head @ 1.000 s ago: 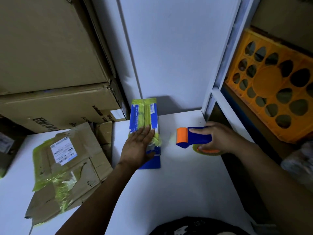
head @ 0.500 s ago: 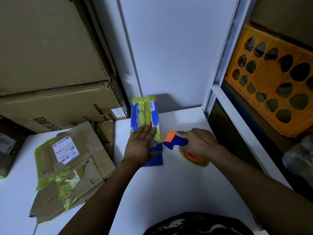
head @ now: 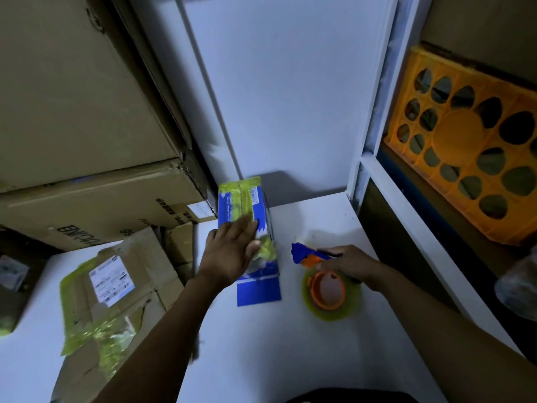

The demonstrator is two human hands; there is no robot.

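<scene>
Two hands work: left hand [head: 229, 254], fingers [head: 247, 228] straight, presses the blue box [head: 244, 199] (long axis pointing away); right hand [head: 345, 264] grips the tape dispenser [head: 315, 289] just right of it.

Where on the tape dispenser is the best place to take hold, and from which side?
Grip the tape dispenser by its blue handle, coming from the right, as the right hand does. The handle juts clear of the wide yellow-green roll, too broad to wrap, and the blue box under the left hand crowds the left side.
</scene>
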